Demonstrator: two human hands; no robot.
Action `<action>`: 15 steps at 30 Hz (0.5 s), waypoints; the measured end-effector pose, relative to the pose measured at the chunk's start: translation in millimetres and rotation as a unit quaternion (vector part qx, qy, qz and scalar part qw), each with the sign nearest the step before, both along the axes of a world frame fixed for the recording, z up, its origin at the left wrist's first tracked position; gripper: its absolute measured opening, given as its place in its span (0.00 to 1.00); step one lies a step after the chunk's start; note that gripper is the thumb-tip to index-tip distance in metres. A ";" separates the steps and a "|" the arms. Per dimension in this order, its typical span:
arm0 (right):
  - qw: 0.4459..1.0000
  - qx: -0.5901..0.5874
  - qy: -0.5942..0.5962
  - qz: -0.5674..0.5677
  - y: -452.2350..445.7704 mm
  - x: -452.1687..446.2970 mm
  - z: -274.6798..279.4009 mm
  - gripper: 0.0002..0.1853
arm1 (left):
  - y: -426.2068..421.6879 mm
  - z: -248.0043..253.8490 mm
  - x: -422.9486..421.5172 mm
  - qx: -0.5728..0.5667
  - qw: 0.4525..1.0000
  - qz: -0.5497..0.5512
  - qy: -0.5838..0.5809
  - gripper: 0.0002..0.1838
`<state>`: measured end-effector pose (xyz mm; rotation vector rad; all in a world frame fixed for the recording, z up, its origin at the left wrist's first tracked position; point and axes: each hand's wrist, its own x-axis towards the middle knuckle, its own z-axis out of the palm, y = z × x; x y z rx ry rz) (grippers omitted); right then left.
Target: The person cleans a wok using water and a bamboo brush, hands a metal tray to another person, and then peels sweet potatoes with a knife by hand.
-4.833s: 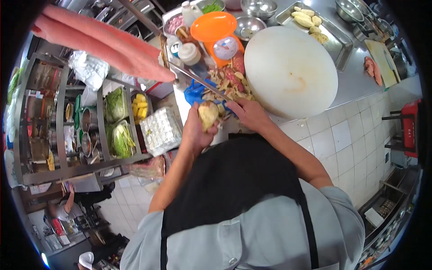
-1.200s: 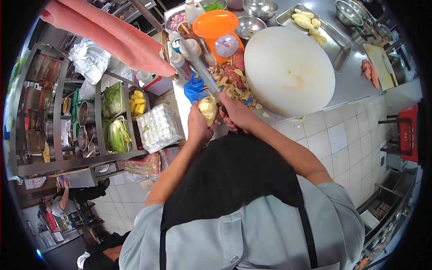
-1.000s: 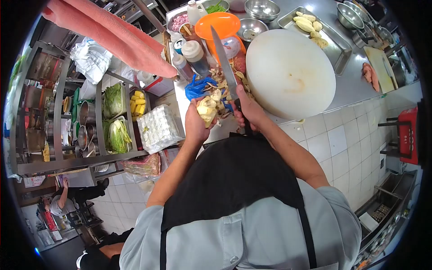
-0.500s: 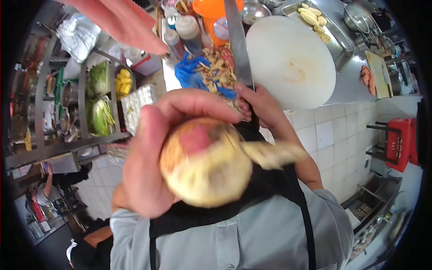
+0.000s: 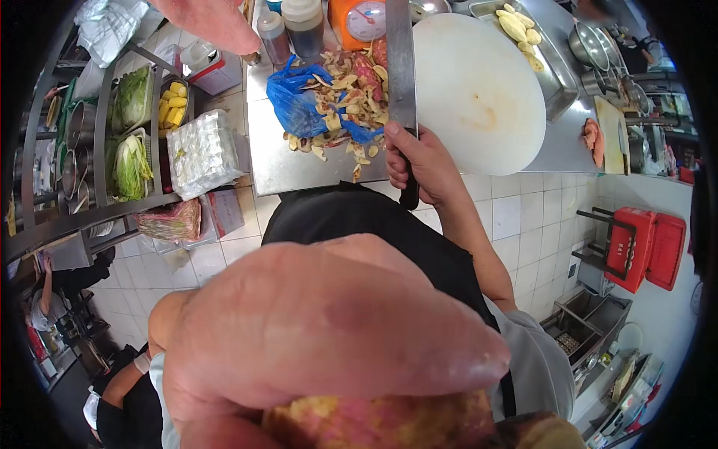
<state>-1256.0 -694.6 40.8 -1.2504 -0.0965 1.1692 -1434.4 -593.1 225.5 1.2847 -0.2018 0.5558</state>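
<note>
Very close to the camera, my left hand is wrapped around a partly peeled sweet potato. Only its upper part, with reddish skin and yellow flesh, shows below the fingers; the rest is cut off by the frame. My right hand grips the dark handle of a large kitchen knife, its broad blade pointing away from me at the counter's edge. Beside the blade, peelings lie on the steel counter around a blue plastic bag. To the knife's right is a round white cutting board.
A metal tray at the back right holds peeled yellow pieces. An orange scale and squeeze bottles stand behind the peelings. Shelving with cabbage is on the left. Another person's arm shows lower left.
My left hand has moved down and nearer the camera with the sweet potato. The peel strip hanging off it is out of sight. The view has shifted; my right hand keeps the knife.
</note>
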 end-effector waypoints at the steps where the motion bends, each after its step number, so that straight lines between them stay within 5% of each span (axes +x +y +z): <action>1: 1.000 0.000 -0.001 0.002 1.0 0.0 0.6 0.19 | -0.3 0.2 -0.6 0.008 1.000 -0.003 -0.003 0.37; 11: 0.999 -0.007 -0.029 -0.022 4.1 -1.4 1.1 0.19 | 20.1 1.2 1.0 0.009 0.999 -0.033 0.036 0.32; 13: 0.994 -0.021 -0.102 -0.036 4.7 -3.5 0.1 0.20 | 40.6 -6.7 7.1 -0.061 0.988 -0.037 0.139 0.31; 15: 0.982 -0.052 -0.181 -0.024 1.7 -1.3 -9.6 0.21 | 74.1 -32.4 19.4 -0.212 0.918 -0.089 0.323 0.30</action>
